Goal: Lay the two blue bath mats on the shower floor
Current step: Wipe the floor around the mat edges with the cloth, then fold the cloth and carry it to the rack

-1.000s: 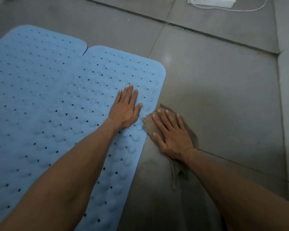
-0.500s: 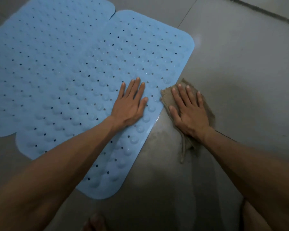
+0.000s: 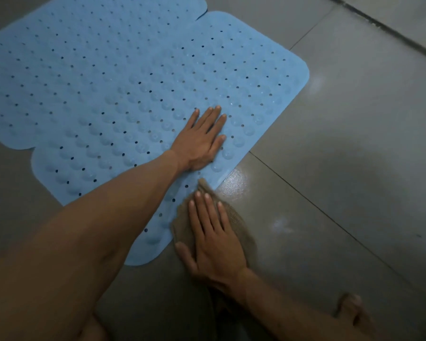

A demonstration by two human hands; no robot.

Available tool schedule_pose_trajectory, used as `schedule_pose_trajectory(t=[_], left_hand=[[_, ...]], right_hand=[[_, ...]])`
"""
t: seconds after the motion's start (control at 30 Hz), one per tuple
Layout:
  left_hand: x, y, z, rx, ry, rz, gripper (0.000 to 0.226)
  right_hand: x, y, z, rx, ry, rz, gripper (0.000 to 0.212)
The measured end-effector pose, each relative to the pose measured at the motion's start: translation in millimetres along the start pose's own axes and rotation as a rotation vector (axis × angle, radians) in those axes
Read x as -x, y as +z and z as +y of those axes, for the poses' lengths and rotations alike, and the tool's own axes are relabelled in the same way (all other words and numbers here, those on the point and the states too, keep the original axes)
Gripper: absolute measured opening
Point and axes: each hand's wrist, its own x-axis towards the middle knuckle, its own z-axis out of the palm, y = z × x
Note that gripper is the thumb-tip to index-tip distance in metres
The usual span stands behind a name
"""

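Both blue bath mats (image 3: 123, 94) lie flat side by side on the shower floor (image 3: 354, 143), the left hand (image 3: 199, 141) pressing the nearer mat's right edge with straight fingers, while the right hand (image 3: 214, 242) (flat, gripping nothing) presses a brown cloth (image 3: 236, 217) just behind it.

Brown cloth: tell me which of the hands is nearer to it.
Right. The right hand lies flat on the brown cloth; the left hand rests on the right blue mat, farther up, apart from it.
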Motion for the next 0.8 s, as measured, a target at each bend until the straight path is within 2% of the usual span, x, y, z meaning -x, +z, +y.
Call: schedule_pose_trajectory(t=[0.1,0.17,0.3,0.37,0.43,0.47,0.5,0.53,0.57,0.63,0.7,0.8], left_hand=[[-0.7,-1.6,1.4,0.010,0.002,-0.032,0.062],[-2.0,-2.8,0.9,0.018,0.006,-0.067,0.062],[-6.0,-13.6,-3.2,0.094,-0.010,-0.194,0.062],[-9.8,-26.1,-3.0,0.143,-0.036,-0.291,0.063],[-12.1,-41.6,0.3,0.220,-0.081,-0.360,0.064],[-12.6,-50.5,2.7,0.278,-0.109,-0.375,0.064],[-12.2,-58.7,4.2,0.353,-0.151,-0.384,0.066],[-11.6,-66.0,3.9,0.442,-0.206,-0.394,0.068],[-9.6,-75.1,3.7,0.538,-0.261,-0.404,0.071],[-4.5,-93.5,3.1,0.737,-0.335,-0.416,0.080],[-1.7,-108.4,-1.5,1.015,-0.387,-0.447,0.088],[4.5,-125.4,-9.7,1.444,-0.488,-0.557,0.091]], right_hand=[[1.8,-0.2,-2.3,0.035,-0.171,0.002,0.089],[5.4,5.3,-5.6,0.035,-0.305,0.016,0.078],[2.8,31.1,-14.3,-0.042,-0.594,0.167,0.051],[2.2,39.4,-21.9,-0.069,-0.646,0.112,0.044],[-1.3,26.2,-27.1,-0.117,-0.580,-0.166,0.047],[-4.4,13.5,-29.8,-0.219,-0.528,-0.220,0.047],[-10.4,5.3,-32.1,-0.391,-0.450,-0.167,0.044],[-22.3,-7.8,-33.5,-0.488,-0.345,-0.043,0.039],[-35.9,-28.5,-34.3,-0.523,-0.202,-0.013,0.035],[-58.8,-62.3,-26.3,-0.914,0.187,0.140,0.031],[-79.4,-94.4,-11.1,-1.193,0.330,0.371,0.032],[-112.7,-140.6,17.4,-1.376,0.419,0.567,0.035]])
